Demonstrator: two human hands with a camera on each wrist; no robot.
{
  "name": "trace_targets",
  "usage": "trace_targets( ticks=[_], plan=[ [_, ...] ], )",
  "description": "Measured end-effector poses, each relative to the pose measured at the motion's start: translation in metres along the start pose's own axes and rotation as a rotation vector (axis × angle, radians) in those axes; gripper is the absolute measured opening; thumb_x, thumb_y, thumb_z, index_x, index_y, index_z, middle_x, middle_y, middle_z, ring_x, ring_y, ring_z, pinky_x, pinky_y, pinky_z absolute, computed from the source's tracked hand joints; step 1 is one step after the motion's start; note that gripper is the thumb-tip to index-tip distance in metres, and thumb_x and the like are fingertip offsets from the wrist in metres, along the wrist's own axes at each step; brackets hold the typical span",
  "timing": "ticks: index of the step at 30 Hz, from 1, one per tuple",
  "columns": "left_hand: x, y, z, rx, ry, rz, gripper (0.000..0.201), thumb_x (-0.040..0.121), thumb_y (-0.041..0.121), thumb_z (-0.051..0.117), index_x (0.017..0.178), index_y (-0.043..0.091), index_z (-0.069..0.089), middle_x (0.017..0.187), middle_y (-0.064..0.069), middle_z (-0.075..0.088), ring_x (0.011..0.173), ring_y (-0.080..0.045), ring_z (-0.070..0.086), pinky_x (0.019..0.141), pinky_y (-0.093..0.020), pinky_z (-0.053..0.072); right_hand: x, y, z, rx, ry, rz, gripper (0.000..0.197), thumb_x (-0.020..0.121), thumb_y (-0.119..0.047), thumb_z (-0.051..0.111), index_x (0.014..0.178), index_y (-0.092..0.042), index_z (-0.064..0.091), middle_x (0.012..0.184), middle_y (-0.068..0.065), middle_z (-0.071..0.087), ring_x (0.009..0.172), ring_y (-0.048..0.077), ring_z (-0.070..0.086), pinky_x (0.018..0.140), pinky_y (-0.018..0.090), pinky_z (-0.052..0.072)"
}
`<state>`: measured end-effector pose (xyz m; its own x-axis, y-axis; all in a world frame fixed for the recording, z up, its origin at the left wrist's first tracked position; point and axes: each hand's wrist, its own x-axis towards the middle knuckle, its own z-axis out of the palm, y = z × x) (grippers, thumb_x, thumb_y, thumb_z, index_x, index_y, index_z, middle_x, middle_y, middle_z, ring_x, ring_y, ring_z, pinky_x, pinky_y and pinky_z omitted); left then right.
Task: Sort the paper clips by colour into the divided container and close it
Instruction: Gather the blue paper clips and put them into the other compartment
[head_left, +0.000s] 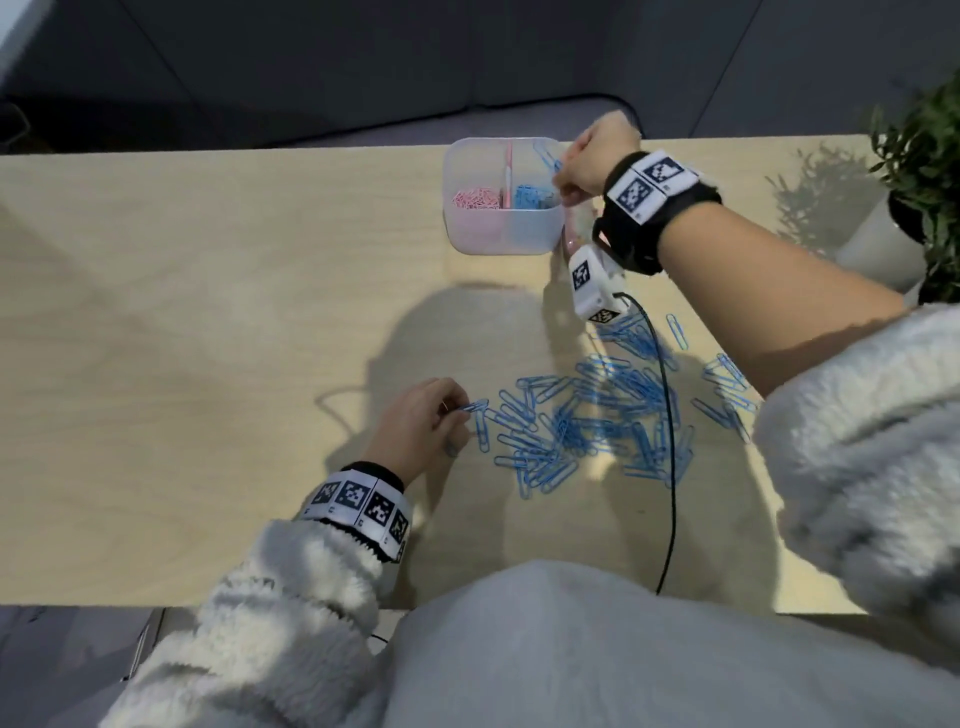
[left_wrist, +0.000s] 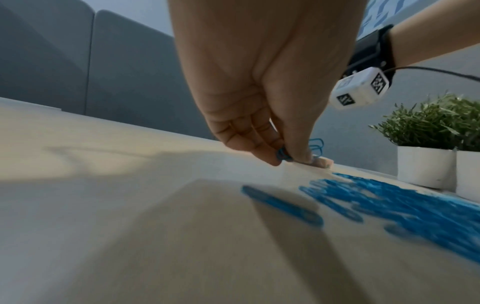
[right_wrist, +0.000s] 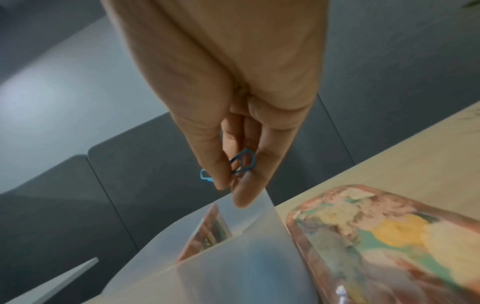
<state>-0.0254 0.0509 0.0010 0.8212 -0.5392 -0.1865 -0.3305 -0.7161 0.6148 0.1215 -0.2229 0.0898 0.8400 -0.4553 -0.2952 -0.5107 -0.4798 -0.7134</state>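
The right hand (head_left: 592, 161) pinches thin blue wire paper clips (right_wrist: 241, 164) above the translucent divided plastic container (head_left: 504, 228). The left hand (head_left: 415, 426) pinches one clip (head_left: 475, 406) at the edge of the blue pile (head_left: 587, 421) on the wooden counter (head_left: 208, 338). The clips look light, stiff and easily tangled; pinching one by its end seems best.
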Motion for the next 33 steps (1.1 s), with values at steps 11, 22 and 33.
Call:
trace_targets(
  ticks=[11,22,33],
  plan=[
    [0.149,0.073,-0.059,0.043,0.293,0.091,0.018,0.084,0.016,0.058,0.098,0.009,0.068,0.100,-0.012,0.069,0.095,-0.027,0.061,0.084,-0.033,0.045,-0.033,0.035,-0.001,0.184,0.123,-0.128,0.027,0.073,-0.012,0.047,0.056,-0.024,0.064,0.075,-0.002,0.065,0.079,0.020,0.064,0.083,0.037,0.056],
    [0.183,0.078,-0.049,0.294,0.273,0.060,0.034,0.087,0.023,0.037,0.105,0.015,0.065,0.116,-0.012,0.060,0.108,-0.034,0.048,0.091,-0.040,0.039,-0.115,0.198,-0.037,0.095,0.323,0.134,0.022,0.082,-0.003,0.050,0.085,-0.013,0.070,0.096,0.017,0.072,0.078,0.016,0.061,0.081,0.033,0.050],
    [-0.009,-0.042,-0.018,-0.079,-0.104,-0.111,0.037,0.068,0.007,0.080,0.097,0.017,0.060,0.091,-0.014,0.059,0.070,-0.022,0.056,0.072,-0.028,0.051,-0.102,0.192,-0.004,-0.389,0.293,0.143,0.029,0.086,-0.013,0.045,0.112,-0.009,0.057,0.126,0.020,0.048,0.116,0.039,0.041,0.090,0.044,0.042]
  ],
)
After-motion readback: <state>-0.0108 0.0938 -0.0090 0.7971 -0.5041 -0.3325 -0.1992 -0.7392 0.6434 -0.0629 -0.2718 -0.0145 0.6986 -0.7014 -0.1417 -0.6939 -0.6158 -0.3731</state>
